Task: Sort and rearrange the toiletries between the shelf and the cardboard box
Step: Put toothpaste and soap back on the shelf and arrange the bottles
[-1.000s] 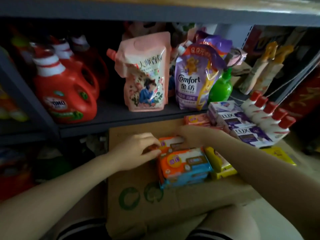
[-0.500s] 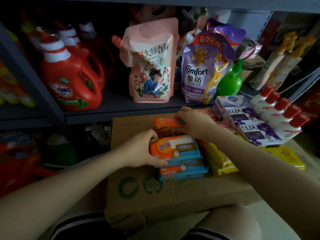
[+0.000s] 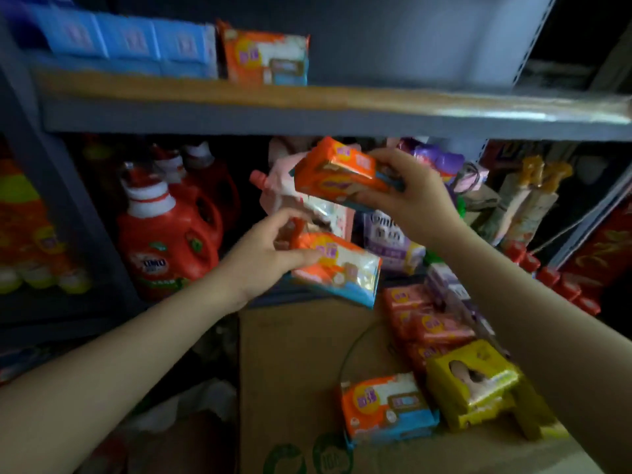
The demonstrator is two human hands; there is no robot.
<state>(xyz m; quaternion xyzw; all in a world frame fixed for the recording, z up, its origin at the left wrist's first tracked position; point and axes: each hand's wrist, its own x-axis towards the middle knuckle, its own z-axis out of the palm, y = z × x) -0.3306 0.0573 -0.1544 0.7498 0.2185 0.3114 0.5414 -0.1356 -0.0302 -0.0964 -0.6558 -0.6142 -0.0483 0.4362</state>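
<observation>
We hold one soap pack (image 3: 337,268) in our left hand (image 3: 263,258) and another soap pack (image 3: 342,174) in our right hand (image 3: 410,196), fingers clamped round each, below the upper shelf (image 3: 342,111), probably to join the matching pack (image 3: 266,58) there.

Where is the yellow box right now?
The yellow box sits lower right on the cardboard box, beside an orange-and-blue soap pack.

I'm in a small shop or its stockroom. A grey metal shelf (image 3: 307,123) holds the same goods many times over: blue boxes (image 3: 126,41) lined up on the upper shelf at far left, red detergent jugs (image 3: 164,241) in a row below, refill pouches (image 3: 393,241) to their right, and red-capped bottles (image 3: 547,271) at far right. Wrapped soap packs (image 3: 386,408) lie stacked on a cardboard box (image 3: 290,388) near me.
</observation>
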